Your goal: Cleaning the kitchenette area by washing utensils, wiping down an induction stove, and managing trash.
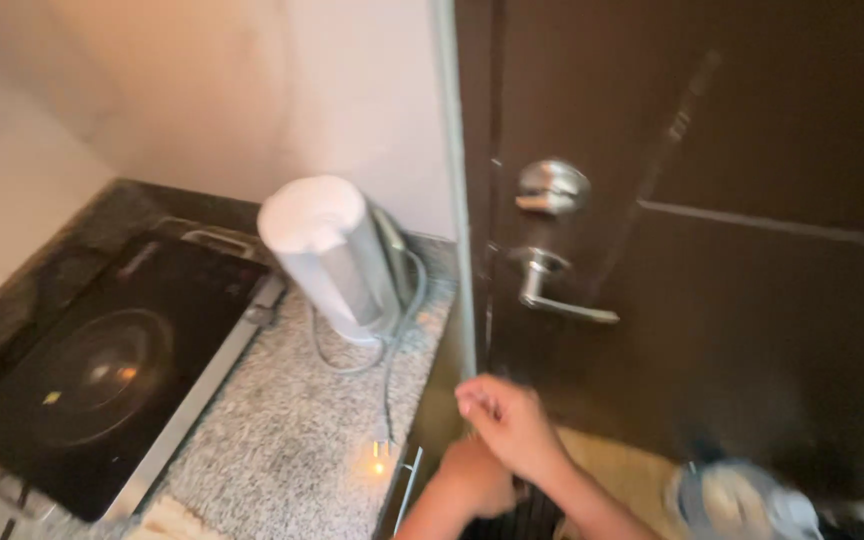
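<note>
Both hands met low beside the speckled granite bench [292,440], right hand [512,425] with fingers curled shut, over the left hand [474,478], whose grip I couldn't tell, well apart from the white cylindrical electric kettle [327,255] parked by the black induction hob [102,370].

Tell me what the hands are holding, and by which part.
Cannot be told. The right hand is curled closed over the left hand near the counter edge; anything between the fingers is hidden and blurred.
</note>
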